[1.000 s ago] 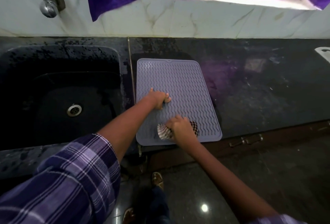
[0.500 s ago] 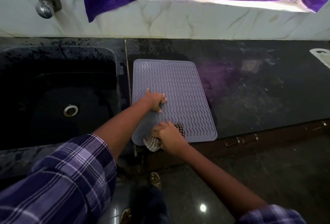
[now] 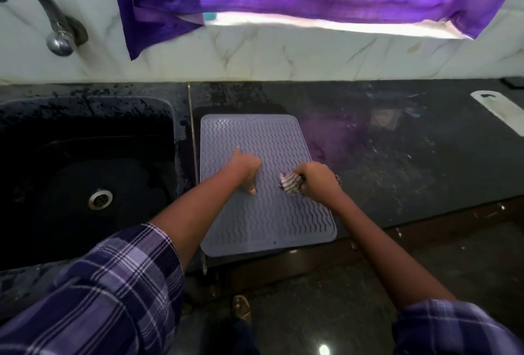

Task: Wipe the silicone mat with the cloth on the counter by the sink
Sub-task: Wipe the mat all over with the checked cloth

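Silicone mat (image 3: 263,213) under cloth (image 3: 289,183), both hands

View: single head-worn wide-angle camera
Facing: forward and steeply down onto the counter (image 3: 397,156)
Nearness: close, at arm's reach
Frame: sink (image 3: 85,184) left, wall far, floor near
Shared view: only one view

Grey wavy-ribbed silicone mat (image 3: 263,213) flat on counter beside sink; bunched striped cloth (image 3: 289,182) on its right half.
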Demonstrator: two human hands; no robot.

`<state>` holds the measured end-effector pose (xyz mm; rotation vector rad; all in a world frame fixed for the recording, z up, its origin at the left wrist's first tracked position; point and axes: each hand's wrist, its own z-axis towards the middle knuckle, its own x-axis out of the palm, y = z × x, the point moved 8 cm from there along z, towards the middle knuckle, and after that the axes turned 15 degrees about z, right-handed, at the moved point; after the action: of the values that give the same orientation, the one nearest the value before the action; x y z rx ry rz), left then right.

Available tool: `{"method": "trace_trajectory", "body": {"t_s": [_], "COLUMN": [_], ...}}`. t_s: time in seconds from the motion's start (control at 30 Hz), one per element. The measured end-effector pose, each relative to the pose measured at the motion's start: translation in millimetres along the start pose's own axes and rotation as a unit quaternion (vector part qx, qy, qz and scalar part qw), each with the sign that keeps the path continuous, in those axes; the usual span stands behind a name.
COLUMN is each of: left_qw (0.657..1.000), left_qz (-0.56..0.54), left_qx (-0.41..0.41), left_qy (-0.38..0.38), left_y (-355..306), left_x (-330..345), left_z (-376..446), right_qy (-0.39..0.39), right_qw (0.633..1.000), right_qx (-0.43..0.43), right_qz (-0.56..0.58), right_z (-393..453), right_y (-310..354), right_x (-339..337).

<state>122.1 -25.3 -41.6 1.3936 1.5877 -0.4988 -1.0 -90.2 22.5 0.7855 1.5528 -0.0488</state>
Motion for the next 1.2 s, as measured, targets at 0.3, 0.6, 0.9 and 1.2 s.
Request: {"method": "trace_trajectory", "body": {"t_s": [0.3,0.6,0.9,1.2], "left_qw": [0.984,0.992,0.988,0.987], "left_qz": [-0.122,-0.066,-0.083,-0.083], "left_qx": [-0.088,-0.101,-0.130,-0.136], "left_qy": [-0.094,-0.024,-0.012,0.001], "left_y": [52,65,80,78], "left_x": [-8,-15,-24,-29], "left_z": [37,109,121,114], "right_qy": [-0.058,-0.085,-0.020,0.071], "right_qw": [0.998,0.993,0.991,0.991], "right_qx": [-0.011,-0.045,-0.096,-0.082], "right_qz": [0.011,-0.072,-0.093,-0.080], "right_z": [85,199,277,188], "right_y": [-25,-30,-12,-30], "right_x": [-16,-26,4,12]}}
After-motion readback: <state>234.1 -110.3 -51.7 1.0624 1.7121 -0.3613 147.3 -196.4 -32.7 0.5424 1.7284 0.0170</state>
